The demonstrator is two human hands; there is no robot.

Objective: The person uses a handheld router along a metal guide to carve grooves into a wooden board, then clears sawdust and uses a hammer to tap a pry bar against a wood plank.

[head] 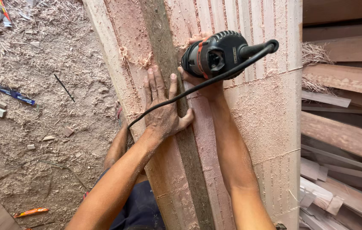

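Black handheld router (215, 55), red trim, sits at upper centre of the frame on a wide grooved wooden panel (270, 106). Right hand (198, 79) wraps its body from below, fingers closed around the housing, mostly hidden behind the tool. Black power cord (198, 87) leaves the router's top at upper right and runs diagonally down-left, crossing over the left hand.

Left hand (162, 104), just left of the router, lies flat and open, fingers together and pointing up the frame, thumb splayed right. Palm presses on a dark narrow guide strip (189, 162) running lengthwise down the panel. Hands close together, not touching as far as can be seen.

Panel coated in sawdust. Sawdust-covered floor (40, 85) with small offcuts at left; stacked planks (342, 127) along right edge.
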